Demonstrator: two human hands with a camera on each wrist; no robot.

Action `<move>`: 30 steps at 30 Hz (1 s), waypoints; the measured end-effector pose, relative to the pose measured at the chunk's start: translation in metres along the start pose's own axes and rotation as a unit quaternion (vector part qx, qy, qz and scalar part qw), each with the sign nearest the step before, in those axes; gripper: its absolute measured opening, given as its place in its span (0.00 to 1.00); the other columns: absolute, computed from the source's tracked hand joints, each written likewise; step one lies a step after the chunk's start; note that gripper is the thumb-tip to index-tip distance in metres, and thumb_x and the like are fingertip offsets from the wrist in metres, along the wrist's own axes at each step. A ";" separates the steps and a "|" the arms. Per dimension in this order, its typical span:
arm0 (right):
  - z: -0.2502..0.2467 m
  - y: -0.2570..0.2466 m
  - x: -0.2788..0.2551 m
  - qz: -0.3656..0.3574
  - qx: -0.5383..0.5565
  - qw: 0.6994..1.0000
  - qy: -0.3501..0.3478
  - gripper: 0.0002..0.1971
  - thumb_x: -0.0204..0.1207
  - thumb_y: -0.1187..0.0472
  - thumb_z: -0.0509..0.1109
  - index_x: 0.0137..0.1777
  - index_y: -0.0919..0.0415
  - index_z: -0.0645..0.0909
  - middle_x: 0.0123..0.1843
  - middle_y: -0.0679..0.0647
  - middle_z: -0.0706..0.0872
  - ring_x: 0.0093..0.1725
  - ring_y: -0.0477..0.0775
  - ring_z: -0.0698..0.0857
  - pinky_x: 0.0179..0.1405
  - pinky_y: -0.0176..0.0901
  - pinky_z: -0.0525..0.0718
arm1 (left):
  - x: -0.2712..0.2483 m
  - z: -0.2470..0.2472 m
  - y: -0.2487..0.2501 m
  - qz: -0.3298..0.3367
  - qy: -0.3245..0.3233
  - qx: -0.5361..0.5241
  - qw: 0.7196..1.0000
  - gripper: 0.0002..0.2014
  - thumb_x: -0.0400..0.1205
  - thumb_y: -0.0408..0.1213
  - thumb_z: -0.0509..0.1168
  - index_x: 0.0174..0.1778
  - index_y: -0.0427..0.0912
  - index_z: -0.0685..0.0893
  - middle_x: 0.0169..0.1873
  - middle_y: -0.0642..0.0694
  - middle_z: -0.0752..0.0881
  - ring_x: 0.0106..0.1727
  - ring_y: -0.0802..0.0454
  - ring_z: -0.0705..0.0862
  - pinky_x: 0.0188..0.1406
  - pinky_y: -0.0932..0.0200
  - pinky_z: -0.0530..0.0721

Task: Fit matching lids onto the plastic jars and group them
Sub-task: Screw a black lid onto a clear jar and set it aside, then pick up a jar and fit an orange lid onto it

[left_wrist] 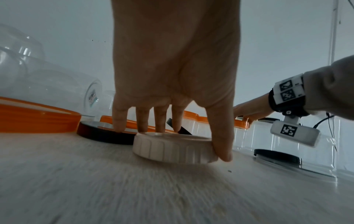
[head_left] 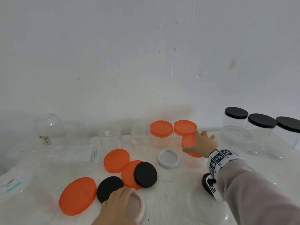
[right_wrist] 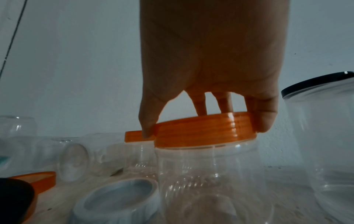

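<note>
My right hand [head_left: 200,144] grips an orange lid [head_left: 189,142] from above; the lid [right_wrist: 205,130] sits on the mouth of a clear jar [right_wrist: 201,174], thumb on its left rim and fingers [right_wrist: 265,119] on the far right. Two more orange-lidded jars [head_left: 161,128] [head_left: 185,127] stand just behind it. My left hand [head_left: 119,203] holds a white ribbed lid [left_wrist: 172,147] lying open side up on the table, thumb on its right edge, fingers [left_wrist: 160,121] over its far rim. Loose orange lids [head_left: 116,160] [head_left: 77,195] and black lids [head_left: 145,174] [head_left: 109,188] lie between the hands.
Several clear open jars [head_left: 110,135] stand or lie at the back left. Three black-lidded jars [head_left: 236,125] line the back right. A pale blue-grey lid [head_left: 168,158] lies open side up beside the right hand. A large clear jar [head_left: 209,207] stands under my right forearm. The wall rises directly behind.
</note>
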State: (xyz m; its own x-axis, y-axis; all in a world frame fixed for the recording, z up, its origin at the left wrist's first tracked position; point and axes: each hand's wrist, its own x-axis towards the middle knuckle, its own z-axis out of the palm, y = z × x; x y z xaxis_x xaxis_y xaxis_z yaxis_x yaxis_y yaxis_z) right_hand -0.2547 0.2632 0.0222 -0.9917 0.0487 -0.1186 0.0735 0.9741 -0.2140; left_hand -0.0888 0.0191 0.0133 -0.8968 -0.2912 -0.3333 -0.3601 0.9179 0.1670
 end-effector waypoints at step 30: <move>0.054 -0.197 0.017 -0.026 0.139 0.989 -0.051 0.45 0.76 0.39 0.67 0.81 0.64 0.50 0.71 0.67 0.74 0.59 0.62 0.82 0.41 0.47 0.75 | 0.014 0.008 -0.081 0.128 -0.067 -0.488 0.861 0.45 0.52 0.63 0.74 0.67 0.64 0.70 0.61 0.64 0.78 0.59 0.64 0.82 0.41 0.76 0.81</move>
State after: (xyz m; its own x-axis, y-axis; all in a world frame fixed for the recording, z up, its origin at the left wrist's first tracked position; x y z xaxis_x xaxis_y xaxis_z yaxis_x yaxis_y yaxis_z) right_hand -0.2799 0.0606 0.0103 -0.9801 -0.0369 -0.1948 0.0621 0.8760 -0.4783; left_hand -0.0700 -0.0576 -0.0121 -0.9645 -0.0195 -0.2635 -0.2592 0.2639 0.9291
